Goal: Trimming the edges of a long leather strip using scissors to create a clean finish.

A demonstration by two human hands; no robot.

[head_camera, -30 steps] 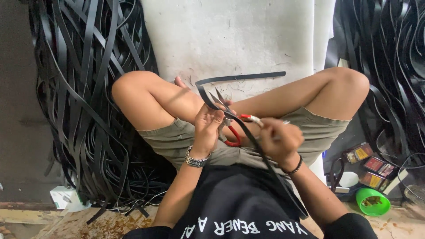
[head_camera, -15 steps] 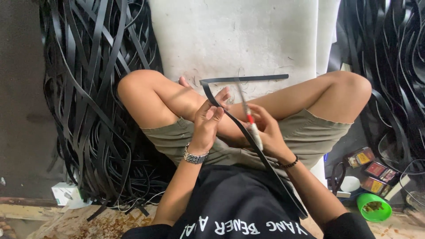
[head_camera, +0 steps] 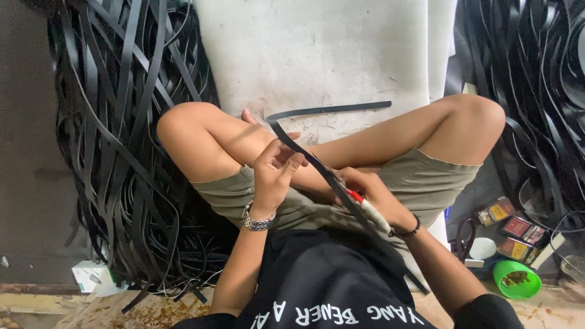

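Where it crosses the lap, black rubber strip (head_camera: 341, 189) runs its long axis diagonally, from the bend near the white board (head_camera: 317, 55) down over the shirt. Left hand (head_camera: 275, 169): grip pinched on the strip's upper part. Right hand (head_camera: 373, 196): lower along the strip, closed around a red-and-white-handled tool (head_camera: 367, 206) touching it.

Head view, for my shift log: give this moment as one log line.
left hand: pinches black strip | right hand: grips red-tipped tool against strip | seated, white board ahead
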